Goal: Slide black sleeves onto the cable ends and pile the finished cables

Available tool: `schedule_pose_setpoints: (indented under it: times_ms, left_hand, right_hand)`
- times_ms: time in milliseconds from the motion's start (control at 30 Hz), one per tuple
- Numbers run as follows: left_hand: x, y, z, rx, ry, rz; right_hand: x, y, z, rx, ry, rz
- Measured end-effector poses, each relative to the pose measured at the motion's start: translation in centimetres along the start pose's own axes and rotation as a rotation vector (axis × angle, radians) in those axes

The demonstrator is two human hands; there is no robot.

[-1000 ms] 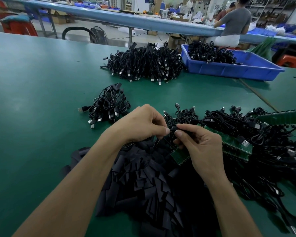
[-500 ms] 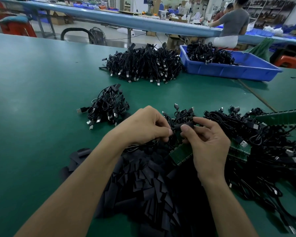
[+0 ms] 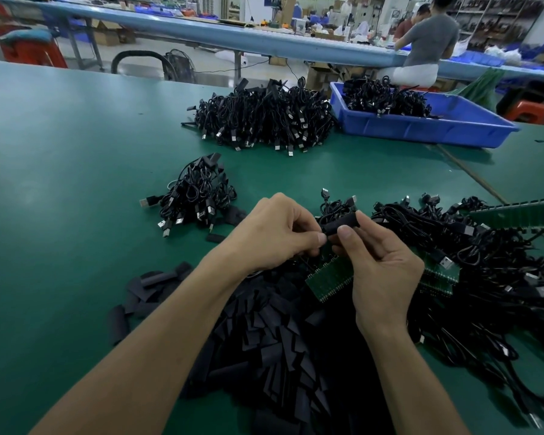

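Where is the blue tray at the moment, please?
In the head view, the blue tray sits far right on the green table, just right of the far cable pile.

Pretty even overhead light, soft sheen on the green table point(image 3: 60, 183) upper left, barely any shadows. Wide-angle bends the frame edges, and the background's soft and a bit smeary.

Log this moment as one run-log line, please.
step: sleeving | left hand: pinches end of black sleeve | right hand: holds same sleeve | small cable pile: beyond left hand
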State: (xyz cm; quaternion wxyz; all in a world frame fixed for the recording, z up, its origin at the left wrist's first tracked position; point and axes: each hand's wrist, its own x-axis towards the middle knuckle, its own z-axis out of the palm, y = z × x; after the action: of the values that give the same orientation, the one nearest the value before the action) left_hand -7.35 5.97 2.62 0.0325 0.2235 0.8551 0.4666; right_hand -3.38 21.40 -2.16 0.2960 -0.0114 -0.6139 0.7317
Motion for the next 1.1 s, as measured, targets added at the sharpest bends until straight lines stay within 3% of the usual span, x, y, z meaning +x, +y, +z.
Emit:
schedule_pose_setpoints:
  times_ms: [433,600,800,867,967,1100]
  left_hand:
    - [0.2,0.0,0.6,0.05,-0.038,0.002]
    - [0.2,-0.7,-0.7,0.296,-0.289,-0.082]
    - [0.5,-1.7,-1.5,0.234,-0.097,-0.108]
    - [0.6,-2.1,-1.7,0.213,0.077,-0.123]
    - [0.9,-2.9,-2.0,0.238,0.37,-0.133]
    - [2.6,-4.1,-3.9,0.343,0.553,-0.213]
  right_hand:
    - [0.2,-0.5,-0.2,-0.089,-0.111,-0.026]
    - [0.6,-1.1,-0.2,0.02,0.026,0.031]
    - [0.7,-1.9,-0.8,-0.14,-0.009,-0.004]
    - [1.1,-2.5,-1.1,-0.385,-0.123,-0.05]
    - [1.9,-3.7,-1.3,-0.748,-0.472,-0.12]
    - [3.3,-5.8,-1.2,-1.02,-0.927,-0.042]
